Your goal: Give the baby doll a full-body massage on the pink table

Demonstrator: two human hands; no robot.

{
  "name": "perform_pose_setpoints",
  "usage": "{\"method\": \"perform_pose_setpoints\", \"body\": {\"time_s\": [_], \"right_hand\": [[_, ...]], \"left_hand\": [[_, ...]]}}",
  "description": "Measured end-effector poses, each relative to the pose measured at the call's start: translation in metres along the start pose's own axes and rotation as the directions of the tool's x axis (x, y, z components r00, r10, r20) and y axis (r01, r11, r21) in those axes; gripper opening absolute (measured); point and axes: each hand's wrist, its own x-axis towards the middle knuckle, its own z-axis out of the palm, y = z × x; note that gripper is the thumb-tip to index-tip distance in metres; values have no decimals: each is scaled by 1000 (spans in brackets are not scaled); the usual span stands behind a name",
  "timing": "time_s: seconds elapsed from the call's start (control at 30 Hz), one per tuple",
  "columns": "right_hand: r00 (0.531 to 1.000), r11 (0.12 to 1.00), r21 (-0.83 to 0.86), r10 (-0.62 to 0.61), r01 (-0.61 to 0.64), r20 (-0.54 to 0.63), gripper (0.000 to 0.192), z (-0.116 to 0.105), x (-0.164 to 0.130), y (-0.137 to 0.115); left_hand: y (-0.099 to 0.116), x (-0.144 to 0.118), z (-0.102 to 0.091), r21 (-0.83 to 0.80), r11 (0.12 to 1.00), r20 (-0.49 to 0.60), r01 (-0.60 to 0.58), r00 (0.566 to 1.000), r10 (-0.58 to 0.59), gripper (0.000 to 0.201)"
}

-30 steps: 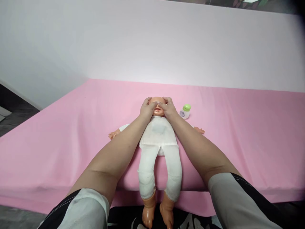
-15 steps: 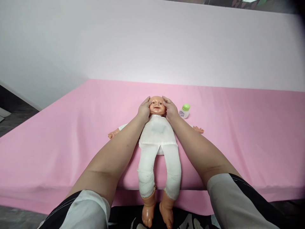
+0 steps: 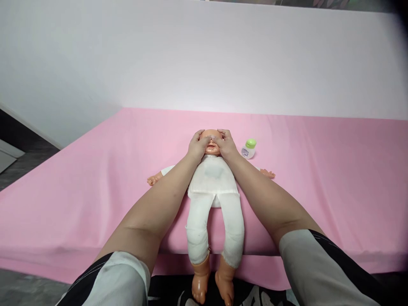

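A baby doll [image 3: 213, 176] in white cloth lies on its back, its bare feet hanging over the near edge of the pink-covered table. My left hand [image 3: 198, 145] wraps round one side of the doll's head, with the thumb laid across the face beside the nose. On the other side my right hand [image 3: 225, 144] cups the head in the same way, its thumb meeting the face near the left one. Both thumbs cover the doll's eyes; its mouth and forehead show between the hands. The fingertips curl at the sides of the head and are partly hidden.
A small clear bottle with a green cap [image 3: 248, 148] stands just right of my right hand. The pink sheet [image 3: 334, 178] covers the table, with a pale wall [image 3: 204, 59] behind it. The doll's arms stretch out sideways, partly under my forearms.
Both thumbs have moved inward from the sides of the doll's head onto its face, now covering the eyes. The view has shifted slightly; the doll and bottle stay in place.
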Motion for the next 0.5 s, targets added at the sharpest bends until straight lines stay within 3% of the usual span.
{"method": "perform_pose_setpoints", "body": {"time_s": [0.23,0.37,0.5], "right_hand": [[998,993,114,45,-40,-45,51,0,5,3],[995,969,229,95,-89,-13,47,-3,4,-1],[993,975,193,106,-114,49,53,-7,-1,-7]], "left_hand": [[2,3,1,56,998,-35,-8,999,10,51],[3,4,1,21,999,-62,45,997,-44,58],[2,4,-3,7,998,-31,58,998,-57,68]]}}
